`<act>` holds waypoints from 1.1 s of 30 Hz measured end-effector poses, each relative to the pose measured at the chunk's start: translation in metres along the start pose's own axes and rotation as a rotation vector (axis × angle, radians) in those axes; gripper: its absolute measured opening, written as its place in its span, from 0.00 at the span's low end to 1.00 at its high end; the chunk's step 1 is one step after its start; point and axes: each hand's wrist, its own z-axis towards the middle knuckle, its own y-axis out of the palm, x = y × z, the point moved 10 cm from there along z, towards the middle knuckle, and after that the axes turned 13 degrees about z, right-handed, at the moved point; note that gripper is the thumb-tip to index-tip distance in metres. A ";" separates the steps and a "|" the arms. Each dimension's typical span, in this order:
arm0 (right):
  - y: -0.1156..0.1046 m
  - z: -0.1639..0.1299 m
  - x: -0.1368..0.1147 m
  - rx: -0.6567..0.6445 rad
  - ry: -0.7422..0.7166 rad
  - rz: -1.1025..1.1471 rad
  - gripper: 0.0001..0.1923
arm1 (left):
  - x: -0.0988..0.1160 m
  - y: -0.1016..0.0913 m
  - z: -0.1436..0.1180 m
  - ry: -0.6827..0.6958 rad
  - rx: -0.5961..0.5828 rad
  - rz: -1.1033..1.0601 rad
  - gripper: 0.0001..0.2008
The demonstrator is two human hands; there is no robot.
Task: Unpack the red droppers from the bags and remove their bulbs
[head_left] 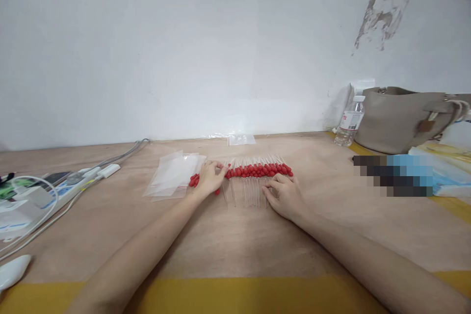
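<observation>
so there's a row of clear glass droppers (253,176) with red rubber bulbs (259,170) laid out side by side on a plywood table (235,235), roughly in the middle, bulbs lined up in a red band and the thin glass tips pointing back toward the person.

left hand (210,178) is sitting on the left end of the row, palm down, fingers curled loosely over the bulbs there. a few red bulbs poke out on its far left side. can't really tell if it's actually pinching one or just resting on them, the fingers hide it.

right hand (283,196) is palm down on the table too, at the near right side of the row, fingers lightly spread and bent, fingertips touching the glass tips. doesn't look like it's holding anything.

just left of the left hand there's a loose stack of small clear plastic bags (172,176), overlapping each other, touching the end of the dropper row. another clear bag (241,139) lies further back by the wall.

off to the left edge: a white power strip (79,181) with grey cables running from it. on the right, well apart from the hands, a plastic water bottle (349,122) stands upright just beside a beige handbag (401,117). there's a yellow strip along the near table edge.
</observation>
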 end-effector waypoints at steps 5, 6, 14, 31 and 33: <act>-0.010 0.001 -0.007 0.090 -0.105 0.132 0.13 | 0.014 -0.031 -0.041 0.165 0.099 -0.111 0.08; -0.013 0.001 -0.010 0.112 -0.129 0.131 0.17 | 0.020 -0.034 -0.050 0.214 0.107 -0.116 0.08; 0.002 -0.006 -0.043 -0.074 -0.352 -0.015 0.18 | 0.055 -0.027 -0.082 0.480 0.146 -0.003 0.06; 0.029 -0.013 -0.053 -0.240 -0.307 0.097 0.13 | 0.091 -0.027 -0.096 0.725 0.175 0.096 0.08; 0.029 -0.012 -0.053 -0.243 -0.296 0.108 0.13 | 0.091 -0.026 -0.095 0.715 0.178 0.099 0.08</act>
